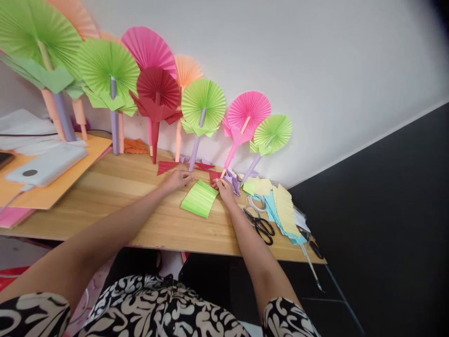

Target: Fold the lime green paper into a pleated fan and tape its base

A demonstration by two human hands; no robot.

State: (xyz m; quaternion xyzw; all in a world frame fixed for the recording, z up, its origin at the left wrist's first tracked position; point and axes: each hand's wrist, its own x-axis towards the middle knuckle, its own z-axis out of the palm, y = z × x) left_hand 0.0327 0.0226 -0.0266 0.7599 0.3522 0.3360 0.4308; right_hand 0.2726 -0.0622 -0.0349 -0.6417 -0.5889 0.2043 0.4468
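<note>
light-green pleated paper sheet lay on the light-brown wooden counter, between both hands, pleats roughly crosswise. left hand: fingers curled in, narrow, tips near the foot of the bright-green round pleated fan with lilac paper handle. couldn't tell if it pinched anything. right hand: fingertips bunched by the sheet's upper right corner and the foot of the bright-pink round pleated paper fan; grip on either unclear.

risks, as judged: fans only leaned on the white wall, so a knuckle against a handle foot could have made one slide and drop onto the sheet. pressing or dragging the sheet could have flattened its pleats or skewed the creases. dark-red folded paper piece sat just beside the right hand, easy to catch along with the sheet.

black-handled metal scissors lay near the right forearm; an elbow sweep could have knocked them into the pale-yellow pleated paper stack. thin pale stick poked past the counter edge, so a slight bump might have sent it to the floor.
</note>
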